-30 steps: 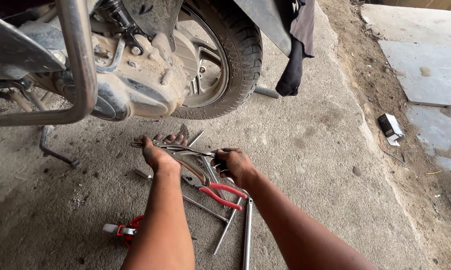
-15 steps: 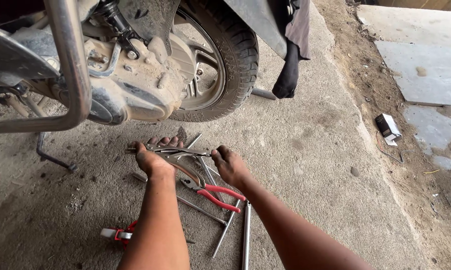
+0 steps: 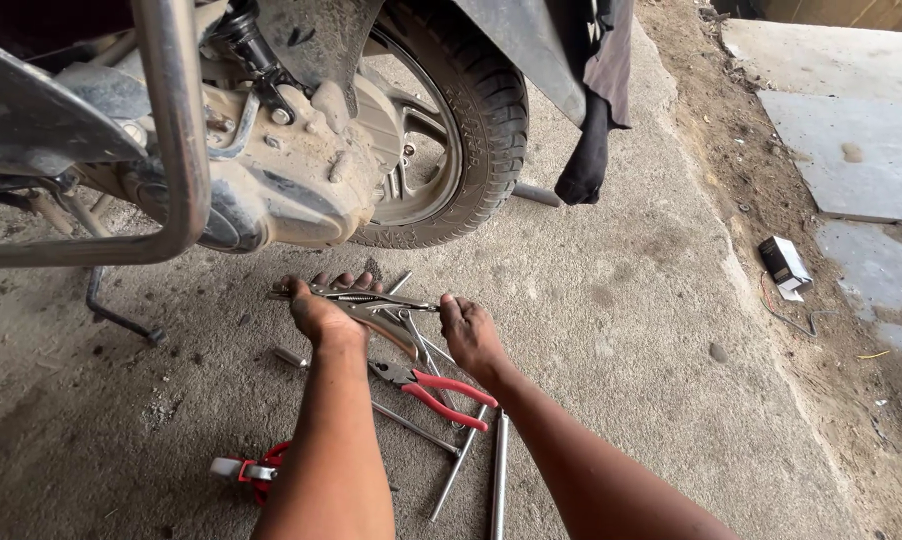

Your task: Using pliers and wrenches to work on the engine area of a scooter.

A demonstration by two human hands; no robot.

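Gripping a pair of locking pliers (image 3: pixel 356 300), the left hand (image 3: pixel 321 315) has its fingers curled over the grey metal tool and holds it just above the concrete floor (image 3: pixel 621 330), below the scooter's engine case (image 3: pixel 291 170). The right hand (image 3: pixel 471 335) touches the far end of the same tool with its fingertips, fingers loosely bent rather than clenched; I cannot tell whether it grips anything.

Compared with a second ago in this head view, both hands have edged slightly toward the rear wheel (image 3: pixel 451 130), the right one drawing off the red-handled pliers (image 3: pixel 441 390), which now lie alone on the floor between the forearms. That suggests the locking tool has been picked out of the pile and the rest left behind.

Several long steel rods (image 3: pixel 496 480) lie beside the red pliers, a small red-and-white tool (image 3: pixel 246 470) sits near the left elbow, and a small box (image 3: pixel 783 265) rests well apart at the dirt edge.
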